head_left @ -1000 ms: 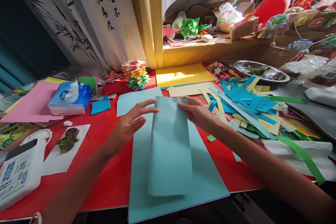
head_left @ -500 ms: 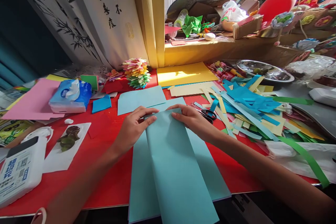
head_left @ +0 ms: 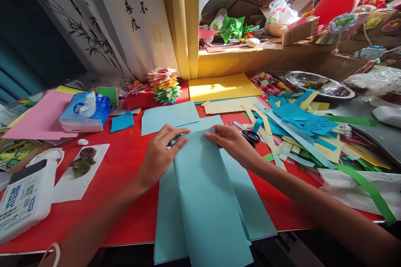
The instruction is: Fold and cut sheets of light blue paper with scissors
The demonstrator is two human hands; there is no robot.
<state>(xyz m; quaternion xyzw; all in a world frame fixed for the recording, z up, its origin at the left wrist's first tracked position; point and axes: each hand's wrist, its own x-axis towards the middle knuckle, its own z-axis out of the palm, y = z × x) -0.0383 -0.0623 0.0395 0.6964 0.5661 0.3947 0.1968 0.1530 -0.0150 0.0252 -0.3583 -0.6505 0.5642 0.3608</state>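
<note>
A folded sheet of light blue paper slants toward me, its near end hanging past the table edge. My left hand pinches its far left corner between thumb and fingers. At the far right corner, my right hand grips it the same way, thumb on top. Beneath lies a wider stack of light blue paper on the red table. Beyond my hands rests another light blue sheet. Black-handled scissors lie just right of my right hand, their blades partly hidden.
Paper strips in several colours heap up on the right, near a metal bowl. To the left are a tissue pack, a white box and a napkin with dark fruit. A folded-paper ornament stands at the back.
The near right side of the folded paper has parted slightly, showing a layer underneath, and its near end has shifted a little left. Both hands keep their grip at the far edge.
</note>
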